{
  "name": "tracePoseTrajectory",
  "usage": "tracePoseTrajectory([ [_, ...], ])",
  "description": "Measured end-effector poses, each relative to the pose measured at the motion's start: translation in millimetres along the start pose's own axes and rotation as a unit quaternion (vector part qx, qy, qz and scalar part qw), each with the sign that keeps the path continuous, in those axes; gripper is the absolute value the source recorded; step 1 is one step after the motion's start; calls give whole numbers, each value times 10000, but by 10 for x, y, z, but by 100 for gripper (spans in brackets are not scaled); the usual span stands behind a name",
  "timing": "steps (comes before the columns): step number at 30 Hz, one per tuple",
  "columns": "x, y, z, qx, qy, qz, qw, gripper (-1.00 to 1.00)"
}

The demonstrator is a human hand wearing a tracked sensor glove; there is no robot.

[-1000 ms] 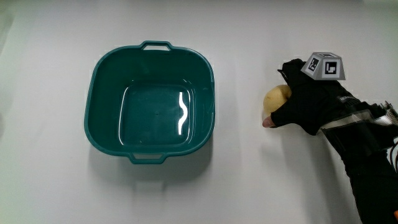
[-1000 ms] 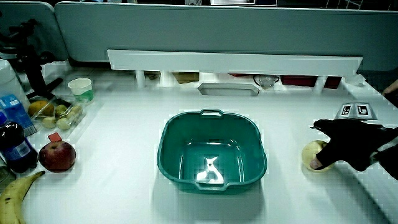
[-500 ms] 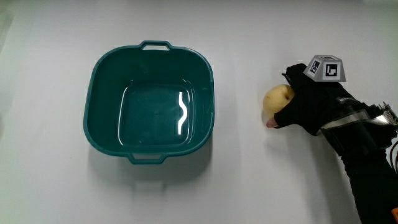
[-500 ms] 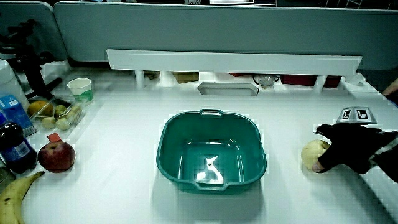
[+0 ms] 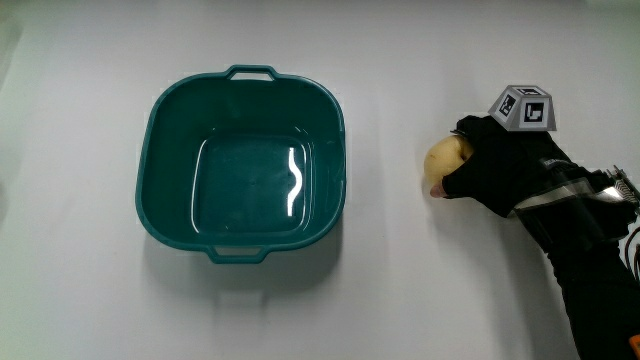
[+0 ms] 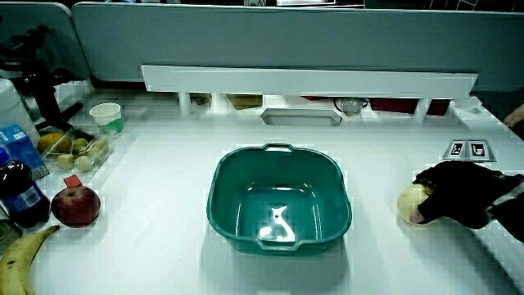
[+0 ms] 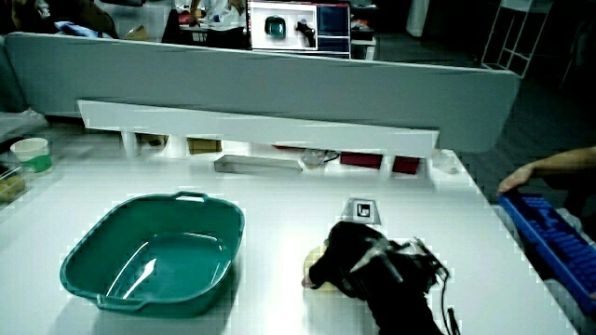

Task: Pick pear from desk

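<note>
A pale yellow pear (image 5: 443, 160) lies on the white desk (image 5: 400, 280) beside the teal basin (image 5: 243, 165). The black gloved hand (image 5: 480, 168), with a patterned cube (image 5: 524, 106) on its back, is wrapped over the pear with its fingers curled around it. In both side views the pear (image 6: 411, 201) (image 7: 317, 270) shows partly, half covered by the hand (image 6: 450, 197) (image 7: 349, 256). It still rests on the desk.
The teal basin (image 6: 278, 209) (image 7: 154, 256) holds nothing. At the desk's edge lie a red apple (image 6: 75, 205), a banana (image 6: 20, 258), bottles (image 6: 18, 192), a tray of small fruit (image 6: 74, 150) and a cup (image 6: 106, 115). A low partition (image 6: 278, 41) with a white shelf (image 6: 307, 82) bounds the desk.
The hand has shifted slightly on the pear and closed more tightly around it. The pear has hardly moved. The basin is unchanged.
</note>
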State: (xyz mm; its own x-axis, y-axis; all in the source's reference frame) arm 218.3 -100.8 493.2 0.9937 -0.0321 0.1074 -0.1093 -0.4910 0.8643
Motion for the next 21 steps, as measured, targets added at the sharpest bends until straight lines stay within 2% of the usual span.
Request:
tracePoseTrajectory([
  [2,10,29,-13,-2,-62,-114,9999,43],
  [4,-17,-5,-1,65,-59,-40,10000,50],
  [5,4,14,-11,101,-84,-136,9998,54],
  [8,-20,-21,-7,231,-100,-39,9997,64],
  [9,-6,-2,-19,290,-194,-138,9993,68],
  [10,-18,-23,-16,304,-142,-64,9994,71],
  [12,-17,-20,-21,462,-231,-109,9986,79],
  [15,-54,-48,-11,554,-258,27,9981,89],
  [18,-66,-38,0,591,-369,-16,9976,100],
  [20,-77,-70,39,688,-297,35,9972,100],
  [21,-67,-65,59,810,-387,-79,9959,100],
])
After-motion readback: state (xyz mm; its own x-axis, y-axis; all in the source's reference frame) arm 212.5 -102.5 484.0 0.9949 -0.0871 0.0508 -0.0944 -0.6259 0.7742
